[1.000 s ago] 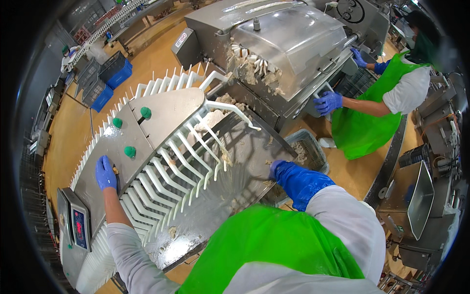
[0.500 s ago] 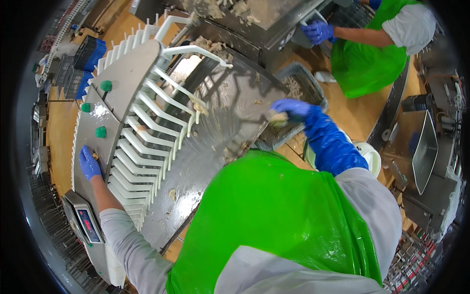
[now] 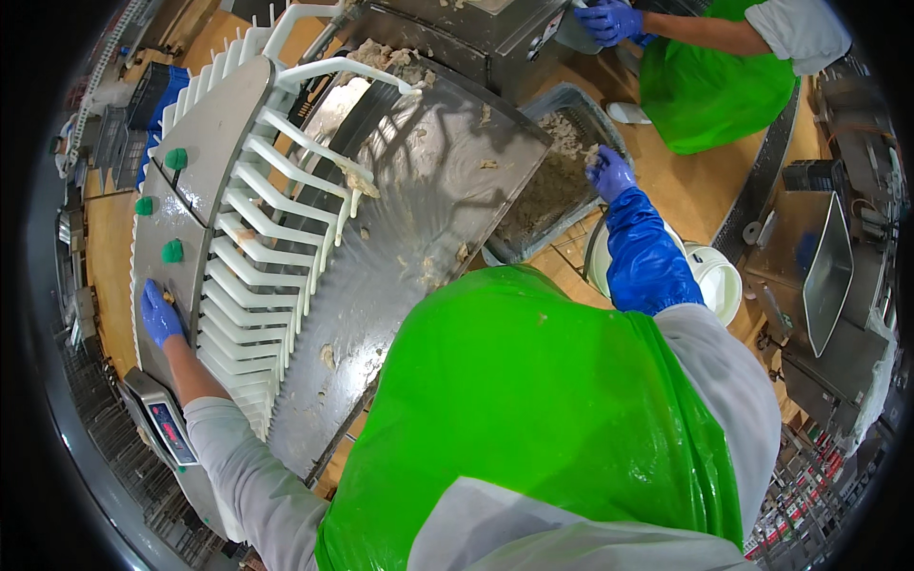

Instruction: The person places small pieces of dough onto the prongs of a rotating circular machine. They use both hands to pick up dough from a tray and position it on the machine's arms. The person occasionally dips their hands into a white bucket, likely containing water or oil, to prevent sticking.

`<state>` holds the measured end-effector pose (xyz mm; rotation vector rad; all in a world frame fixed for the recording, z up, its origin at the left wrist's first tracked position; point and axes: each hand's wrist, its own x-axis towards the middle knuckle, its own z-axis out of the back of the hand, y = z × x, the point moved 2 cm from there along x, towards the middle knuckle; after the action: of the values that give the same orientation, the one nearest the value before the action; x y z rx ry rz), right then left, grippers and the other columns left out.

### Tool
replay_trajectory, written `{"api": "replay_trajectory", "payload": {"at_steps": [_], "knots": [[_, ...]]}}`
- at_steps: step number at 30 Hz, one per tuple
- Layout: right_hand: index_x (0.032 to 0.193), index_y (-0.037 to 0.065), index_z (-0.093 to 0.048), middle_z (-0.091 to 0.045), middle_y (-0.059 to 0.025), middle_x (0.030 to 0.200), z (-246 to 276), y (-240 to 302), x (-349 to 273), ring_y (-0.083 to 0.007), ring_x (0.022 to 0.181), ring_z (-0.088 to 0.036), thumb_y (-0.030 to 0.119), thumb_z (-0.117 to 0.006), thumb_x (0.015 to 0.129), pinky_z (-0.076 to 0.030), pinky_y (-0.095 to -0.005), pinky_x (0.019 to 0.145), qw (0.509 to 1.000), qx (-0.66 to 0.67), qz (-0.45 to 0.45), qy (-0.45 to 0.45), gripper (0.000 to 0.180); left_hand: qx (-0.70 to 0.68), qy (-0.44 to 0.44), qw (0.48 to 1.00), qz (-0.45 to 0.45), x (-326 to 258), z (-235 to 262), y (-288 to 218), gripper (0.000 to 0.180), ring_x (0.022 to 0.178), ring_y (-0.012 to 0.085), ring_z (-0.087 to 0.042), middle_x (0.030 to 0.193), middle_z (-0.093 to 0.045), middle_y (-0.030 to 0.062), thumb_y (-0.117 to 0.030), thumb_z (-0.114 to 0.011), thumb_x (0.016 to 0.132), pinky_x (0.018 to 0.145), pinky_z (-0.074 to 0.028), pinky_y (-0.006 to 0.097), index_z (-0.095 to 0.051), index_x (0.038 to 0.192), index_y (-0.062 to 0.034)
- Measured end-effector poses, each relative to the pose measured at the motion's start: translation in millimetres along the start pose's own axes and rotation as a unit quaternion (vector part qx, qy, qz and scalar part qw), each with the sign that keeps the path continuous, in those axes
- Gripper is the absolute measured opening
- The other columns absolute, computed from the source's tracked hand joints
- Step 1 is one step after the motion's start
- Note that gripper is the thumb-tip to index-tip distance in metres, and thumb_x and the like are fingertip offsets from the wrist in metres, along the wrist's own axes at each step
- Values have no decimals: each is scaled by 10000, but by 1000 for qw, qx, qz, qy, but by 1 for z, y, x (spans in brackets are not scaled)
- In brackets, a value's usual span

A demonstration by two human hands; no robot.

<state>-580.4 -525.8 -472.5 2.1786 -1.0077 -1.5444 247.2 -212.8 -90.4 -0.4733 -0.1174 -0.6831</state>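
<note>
My left hand (image 3: pixel 160 316), in a blue-violet glove, lies on the grey metal top plate (image 3: pixel 221 124) of a rack with white angled prongs (image 3: pixel 271 255). Its fingers are stretched out; a small brownish bit (image 3: pixel 169 297) shows beside them. My right hand (image 3: pixel 610 175), gloved with a blue sleeve cover, is at the right rim of a grey tub (image 3: pixel 505 251) holding pale, wet scraps (image 3: pixel 564 135). Its fingers are curled, with something pale at the fingertips that I cannot make out. A beige scrap (image 3: pixel 360 181) clings to one prong tip.
A wet metal chute (image 3: pixel 400 247) with scattered scraps slopes beside the prongs. White buckets (image 3: pixel 716 282) stand right of my sleeve. A digital scale (image 3: pixel 164 419) sits below my left hand. At the upper right a co-worker in a green apron (image 3: pixel 709 95) stands with gloved hands (image 3: pixel 609 21).
My right hand has moved from the chute's edge, where it had a yellowish clump, right and up to the tub's far rim. My left hand stays on the plate; the view has shifted slightly.
</note>
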Motion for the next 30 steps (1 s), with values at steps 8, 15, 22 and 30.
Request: {"api": "replay_trajectory", "payload": {"at_steps": [8, 15, 22, 30], "knots": [[1213, 125, -608, -649, -105, 1036, -3, -43, 10, -242, 860, -661, 336, -562, 930, -543, -406, 688, 947, -286, -49, -141, 356, 19, 5, 1000, 7, 1, 9, 4, 566, 1142, 320, -567, 1247, -602, 201, -445, -430, 983, 995, -398, 384, -558, 1263, 29], [1332, 65, -485, -639, -88, 1033, -32, -52, 13, -182, 700, -634, 209, -628, 861, -523, -310, 548, 929, -343, -41, -131, 513, 40, -21, 999, -3, 1, 6, 9, 514, 1121, 344, -585, 1195, -624, 222, -404, -461, 977, 978, -416, 399, -603, 1194, 39], [1201, 10, -612, -667, -98, 1021, -86, -4, 27, -145, 871, -614, 143, -578, 872, -497, -285, 745, 890, -329, 287, -129, 356, 35, -57, 998, 3, -5, 7, -9, 485, 1103, 342, -591, 1170, -631, 214, -421, -504, 950, 972, -421, 411, -631, 1172, -10], [1244, 31, -558, -655, -76, 1103, -277, 29, -26, -198, 1006, -614, 245, -546, 944, -480, -315, 883, 946, -202, 164, 195, 369, 21, -61, 997, 36, -16, 15, -26, 508, 1105, 364, -581, 1172, -627, 214, -457, -496, 941, 965, -425, 418, -635, 1157, -20]]}}
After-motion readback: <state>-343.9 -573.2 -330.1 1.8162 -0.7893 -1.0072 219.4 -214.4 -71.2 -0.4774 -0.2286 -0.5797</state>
